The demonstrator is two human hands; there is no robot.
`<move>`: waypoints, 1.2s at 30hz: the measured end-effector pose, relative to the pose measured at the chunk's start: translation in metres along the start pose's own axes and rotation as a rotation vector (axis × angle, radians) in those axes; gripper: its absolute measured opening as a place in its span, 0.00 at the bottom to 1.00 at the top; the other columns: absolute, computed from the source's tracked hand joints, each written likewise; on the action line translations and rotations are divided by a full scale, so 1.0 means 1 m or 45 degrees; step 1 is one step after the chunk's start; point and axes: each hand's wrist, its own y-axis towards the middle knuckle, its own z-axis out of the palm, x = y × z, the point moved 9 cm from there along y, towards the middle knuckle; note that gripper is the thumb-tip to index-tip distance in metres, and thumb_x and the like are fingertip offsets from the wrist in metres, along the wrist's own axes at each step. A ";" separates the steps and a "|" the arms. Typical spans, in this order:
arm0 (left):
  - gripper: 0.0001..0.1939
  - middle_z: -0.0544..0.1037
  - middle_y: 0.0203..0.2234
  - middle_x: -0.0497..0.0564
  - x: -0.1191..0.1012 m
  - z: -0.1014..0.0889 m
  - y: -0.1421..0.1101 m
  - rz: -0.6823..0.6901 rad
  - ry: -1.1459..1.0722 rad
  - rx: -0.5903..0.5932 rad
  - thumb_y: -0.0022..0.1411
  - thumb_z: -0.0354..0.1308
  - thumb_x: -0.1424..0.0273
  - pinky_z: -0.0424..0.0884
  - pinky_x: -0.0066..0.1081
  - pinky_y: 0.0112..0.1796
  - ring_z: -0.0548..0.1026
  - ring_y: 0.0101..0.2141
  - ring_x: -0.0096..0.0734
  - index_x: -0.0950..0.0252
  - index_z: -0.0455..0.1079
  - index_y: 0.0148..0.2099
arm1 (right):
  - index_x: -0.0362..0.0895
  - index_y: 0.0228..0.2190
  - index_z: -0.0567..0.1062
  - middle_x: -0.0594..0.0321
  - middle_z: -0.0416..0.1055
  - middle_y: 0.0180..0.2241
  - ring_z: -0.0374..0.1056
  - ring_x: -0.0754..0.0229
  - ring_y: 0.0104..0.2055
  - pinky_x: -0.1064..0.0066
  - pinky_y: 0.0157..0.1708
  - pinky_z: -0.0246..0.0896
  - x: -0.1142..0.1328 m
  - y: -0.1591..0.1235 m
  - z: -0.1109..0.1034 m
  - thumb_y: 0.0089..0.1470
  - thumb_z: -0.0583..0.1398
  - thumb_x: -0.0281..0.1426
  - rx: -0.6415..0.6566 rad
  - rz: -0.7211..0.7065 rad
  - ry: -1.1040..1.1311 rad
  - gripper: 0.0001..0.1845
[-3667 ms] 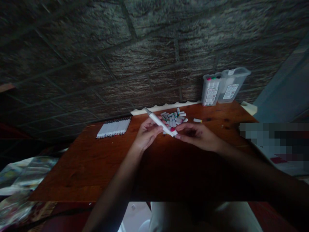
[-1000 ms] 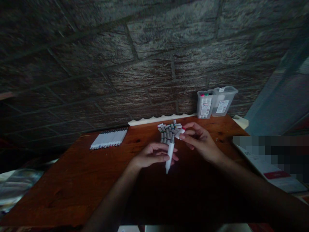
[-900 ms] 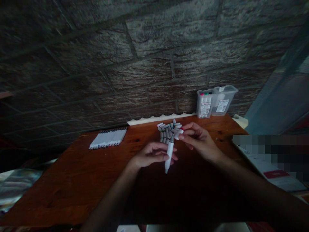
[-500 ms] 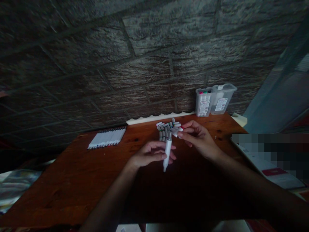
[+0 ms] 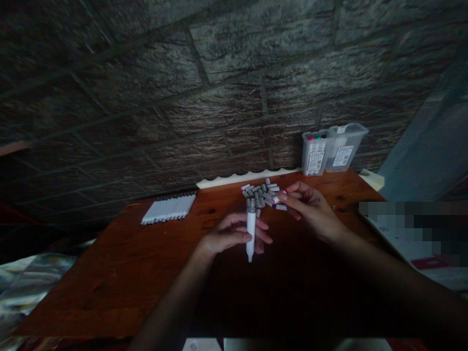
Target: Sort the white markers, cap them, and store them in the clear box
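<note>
My left hand [image 5: 228, 235] grips a white uncapped marker [image 5: 250, 231] between thumb and fingers, held nearly upright over the table with its grey end up. Between the thumb and fingers of my right hand [image 5: 309, 207] is a white marker cap [image 5: 277, 198] with a red end. That cap is right by a loose pile of white and grey marker caps [image 5: 260, 194], several of them partly behind the marker. Farther left, a neat row of white markers [image 5: 170, 207] lies side by side, dark ends toward the wall.
Two clear plastic cases stand at the back right: a narrow case [image 5: 313, 155] with markers in it and a wider case [image 5: 342, 148]. A wavy white strip [image 5: 248, 177] lies along the brick wall. The wooden table [image 5: 106, 273] ends at the front; a white box [image 5: 409, 243] is at right.
My right hand has drawn the red-ended cap slightly right, apart from the marker. The marker in my left hand has turned more upright. The view has shifted slightly.
</note>
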 end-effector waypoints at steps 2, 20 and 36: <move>0.20 0.81 0.40 0.63 0.000 0.000 0.000 -0.014 -0.005 -0.002 0.57 0.65 0.69 0.77 0.34 0.35 0.81 0.32 0.38 0.70 0.73 0.51 | 0.45 0.31 0.72 0.65 0.77 0.28 0.57 0.72 0.19 0.79 0.15 0.48 -0.002 0.000 -0.002 0.47 0.69 0.37 -0.012 0.011 0.006 0.14; 0.17 0.81 0.39 0.61 0.006 -0.003 0.007 -0.158 0.252 -0.167 0.58 0.65 0.71 0.76 0.31 0.36 0.81 0.34 0.34 0.69 0.73 0.49 | 0.46 0.35 0.73 0.65 0.77 0.31 0.61 0.69 0.20 0.76 0.16 0.55 0.012 -0.003 0.007 0.49 0.67 0.39 0.069 -0.105 -0.218 0.14; 0.13 0.77 0.33 0.52 -0.021 -0.032 0.009 0.274 0.139 -0.508 0.53 0.65 0.74 0.68 0.29 0.37 0.73 0.32 0.29 0.68 0.73 0.42 | 0.50 0.55 0.67 0.65 0.74 0.33 0.64 0.67 0.23 0.74 0.21 0.59 0.017 -0.002 -0.002 0.57 0.61 0.38 0.079 -0.256 -0.581 0.24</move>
